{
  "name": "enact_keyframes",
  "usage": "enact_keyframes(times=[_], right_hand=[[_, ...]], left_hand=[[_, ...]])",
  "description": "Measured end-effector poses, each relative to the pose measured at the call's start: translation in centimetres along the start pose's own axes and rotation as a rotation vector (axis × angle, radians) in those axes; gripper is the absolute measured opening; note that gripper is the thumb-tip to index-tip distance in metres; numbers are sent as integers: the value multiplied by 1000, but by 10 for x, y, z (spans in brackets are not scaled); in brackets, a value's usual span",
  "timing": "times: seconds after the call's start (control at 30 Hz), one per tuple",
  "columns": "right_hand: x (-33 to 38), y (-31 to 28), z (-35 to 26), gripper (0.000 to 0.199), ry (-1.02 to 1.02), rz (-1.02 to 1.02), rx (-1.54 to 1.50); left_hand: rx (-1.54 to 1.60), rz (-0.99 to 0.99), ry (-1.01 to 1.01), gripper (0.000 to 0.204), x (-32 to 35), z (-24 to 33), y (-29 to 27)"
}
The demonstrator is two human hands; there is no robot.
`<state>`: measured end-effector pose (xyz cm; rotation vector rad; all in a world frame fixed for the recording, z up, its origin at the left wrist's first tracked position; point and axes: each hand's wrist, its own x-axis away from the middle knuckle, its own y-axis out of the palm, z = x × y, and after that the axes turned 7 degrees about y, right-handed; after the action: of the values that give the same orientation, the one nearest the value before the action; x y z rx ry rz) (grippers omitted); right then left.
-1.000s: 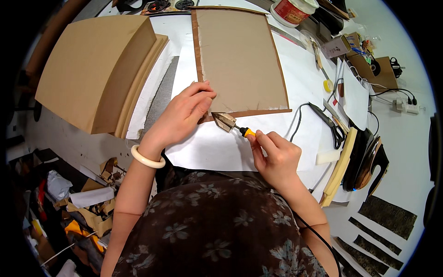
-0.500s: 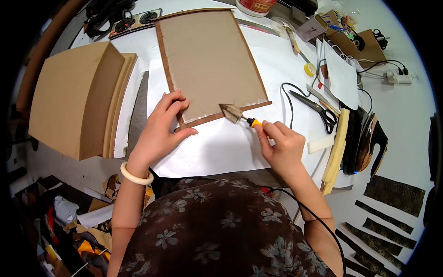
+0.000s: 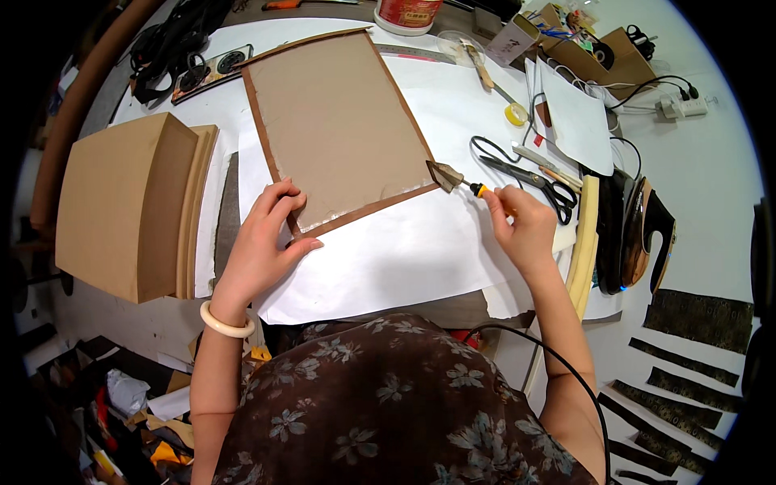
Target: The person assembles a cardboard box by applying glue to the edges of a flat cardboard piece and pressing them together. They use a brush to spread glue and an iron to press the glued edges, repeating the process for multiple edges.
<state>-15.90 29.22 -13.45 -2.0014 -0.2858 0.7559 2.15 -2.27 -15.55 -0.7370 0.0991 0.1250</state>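
A flat beige panel [image 3: 335, 121] with brown edging lies at a slant on white paper. My left hand [image 3: 263, 234], with a cream bangle at its wrist, spans the panel's near-left corner. Its bent fingers rest on the left edge and the thumb on the near edge, holding the corner. My right hand [image 3: 521, 222] is closed around the yellow handle of a small iron with a pointed, trowel-shaped metal head [image 3: 446, 175]. The metal head is at the panel's near-right corner. Shiny patches show along the near border.
Black scissors [image 3: 533, 178], yellow tape [image 3: 516, 114] and a pale yellow bar [image 3: 584, 242] lie on the right. A clothes iron [image 3: 634, 230] stands beyond the bar. To the left is a brown board box [image 3: 121, 206]. A white-and-red tub [image 3: 406, 14] stands at the back.
The small iron has moved right along the near edge to the corner, and the brown strip end there no longer sticks out. My left hand stays on its corner; the whole view has shifted.
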Motion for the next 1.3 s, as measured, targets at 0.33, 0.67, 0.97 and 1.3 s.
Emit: enact_keyframes(times=[0.33,0.67,0.97,1.3], right_hand=[[0,-5,19,14,-53,-86,-64],[-13,-2,43,17,-36,-63,-282],[-19,22,48,21,301,51,-484],[-13,37,31,22,712,5,-1083]], left_hand=[[-42,15,23,49,-1,4,2],[-48,-8,6,52,-2,6,-1],[-467,-25,169,57,-35,34,16],[-788,-207,418,59,-85,33,66]])
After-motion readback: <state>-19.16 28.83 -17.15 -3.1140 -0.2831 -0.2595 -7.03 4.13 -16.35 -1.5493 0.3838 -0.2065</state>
